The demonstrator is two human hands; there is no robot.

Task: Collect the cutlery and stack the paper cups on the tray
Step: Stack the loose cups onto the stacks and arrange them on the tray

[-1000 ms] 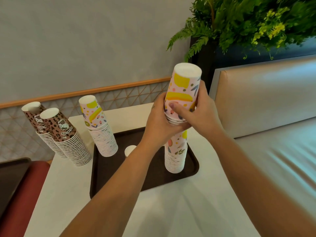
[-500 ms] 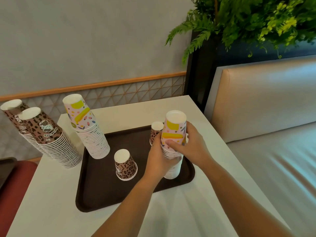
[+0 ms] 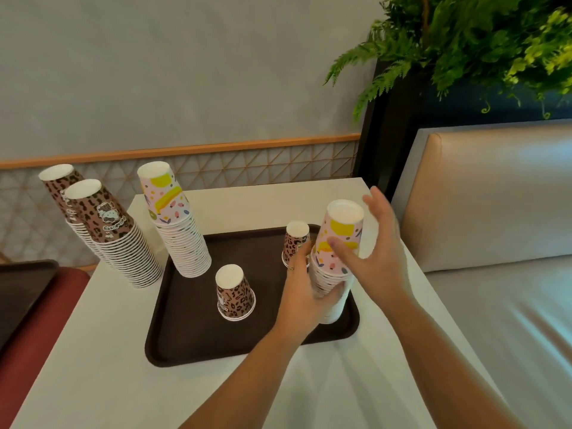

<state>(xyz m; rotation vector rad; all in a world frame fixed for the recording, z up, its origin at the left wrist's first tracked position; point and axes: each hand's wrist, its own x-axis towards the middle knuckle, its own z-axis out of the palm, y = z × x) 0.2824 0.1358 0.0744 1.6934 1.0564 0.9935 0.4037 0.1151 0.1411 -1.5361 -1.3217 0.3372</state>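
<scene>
Right, pink cup stack [image 3: 335, 261] upright on tray [image 3: 185, 345], left hand [image 3: 305, 292] fingers clamped on its lower cups, right hand [image 3: 376, 252] fingers spread apart beside it.

A white desk [image 3: 235, 394] carries a dark brown tray [image 3: 192, 329] set toward its far right part. At the desk's far left corner, two stacks of leopard-print cups [image 3: 117, 243] stand upside down directly on the white top, just beside the tray's left edge, leaning leftward. The near part lies bare.
</scene>
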